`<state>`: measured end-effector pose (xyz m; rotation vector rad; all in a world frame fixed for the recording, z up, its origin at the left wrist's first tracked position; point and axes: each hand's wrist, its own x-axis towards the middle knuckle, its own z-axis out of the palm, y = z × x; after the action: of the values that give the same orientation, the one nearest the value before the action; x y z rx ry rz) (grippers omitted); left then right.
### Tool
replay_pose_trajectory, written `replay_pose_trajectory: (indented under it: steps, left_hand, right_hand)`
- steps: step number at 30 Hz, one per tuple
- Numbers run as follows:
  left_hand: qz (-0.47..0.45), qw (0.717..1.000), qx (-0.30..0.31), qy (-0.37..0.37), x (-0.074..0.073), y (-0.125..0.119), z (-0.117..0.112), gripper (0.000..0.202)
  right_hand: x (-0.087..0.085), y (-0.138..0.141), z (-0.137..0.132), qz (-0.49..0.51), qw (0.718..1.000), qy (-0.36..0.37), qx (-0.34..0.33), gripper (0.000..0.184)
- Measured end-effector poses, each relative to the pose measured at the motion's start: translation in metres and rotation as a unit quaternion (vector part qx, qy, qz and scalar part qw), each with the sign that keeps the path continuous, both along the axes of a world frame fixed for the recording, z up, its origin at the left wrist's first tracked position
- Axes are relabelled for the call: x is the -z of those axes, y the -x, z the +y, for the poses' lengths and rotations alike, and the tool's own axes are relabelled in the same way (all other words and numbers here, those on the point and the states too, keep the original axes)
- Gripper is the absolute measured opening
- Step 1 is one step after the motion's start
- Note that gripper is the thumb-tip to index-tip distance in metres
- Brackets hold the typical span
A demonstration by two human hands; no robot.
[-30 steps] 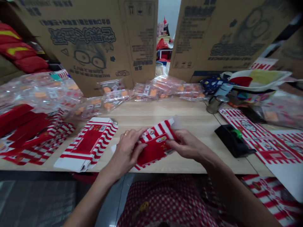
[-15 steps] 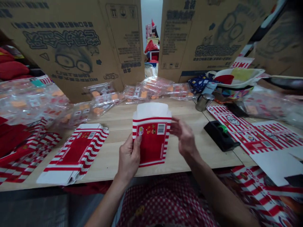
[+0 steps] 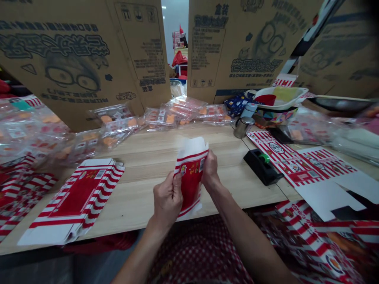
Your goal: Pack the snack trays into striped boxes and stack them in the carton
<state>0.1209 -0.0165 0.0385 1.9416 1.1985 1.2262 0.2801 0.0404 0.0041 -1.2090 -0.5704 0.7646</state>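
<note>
A red-and-white striped paper box (image 3: 190, 178) stands upright above the near edge of the wooden table (image 3: 154, 157), its white flaps at the top. My left hand (image 3: 167, 200) grips its left side, fingers curled around it. On its right side my right hand (image 3: 209, 170) is closed and presses inward, so the box looks narrowed. A stack of flat striped boxes (image 3: 75, 197) of the same kind lies to the left.
Clear packets with orange contents (image 3: 166, 116) lie along the back of the table before tall cardboard cartons (image 3: 83, 59). A black tape dispenser (image 3: 262, 166), a metal cup (image 3: 242, 126) and flat printed sheets (image 3: 308, 167) are on the right. More striped flats (image 3: 17, 189) lie far left.
The flat box was lifted off the table and turned upright. My right hand, apart from it half a second ago, now grips its right side, and the box looks squeezed narrower.
</note>
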Motion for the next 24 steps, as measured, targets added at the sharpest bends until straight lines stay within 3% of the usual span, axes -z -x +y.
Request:
replay_pose_trajectory:
  steps: [5, 10, 13, 15, 18, 21, 24]
  left_hand:
    - [0.073, 0.995, -0.011, -0.068, 0.029, -0.002, -0.001, 0.023]
    - [0.043, 0.999, -0.029, 0.006, 0.051, 0.011, -0.006, 0.026]
    - [0.01, 0.994, 0.036, 0.1, 0.05, 0.021, -0.002, 0.026]
    - [-0.032, 0.983, 0.075, 0.162, 0.046, 0.023, 0.005, 0.026]
    - [-0.12, 0.976, 0.037, 0.178, 0.042, 0.022, 0.015, 0.049]
    - [-0.164, 0.971, 0.008, 0.175, 0.047, 0.02, 0.021, 0.049]
    - [-0.194, 0.95, 0.022, 0.243, 0.058, 0.023, 0.016, 0.054]
  right_hand:
    - [-0.009, -0.02, 0.022, -0.018, 0.998, 0.016, 0.055, 0.03]
    - [-0.012, -0.015, 0.004, -0.068, 0.997, -0.025, 0.031, 0.029]
    - [-0.002, -0.009, -0.02, -0.154, 0.988, -0.033, 0.008, 0.049]
    - [0.009, -0.007, -0.033, -0.18, 0.983, -0.018, -0.014, 0.047]
    - [0.027, 0.0, -0.046, -0.157, 0.983, 0.006, -0.092, 0.041]
    - [0.043, 0.006, -0.054, -0.092, 0.985, 0.027, -0.141, 0.028]
    - [0.053, 0.002, -0.062, -0.04, 0.983, 0.049, -0.173, 0.022]
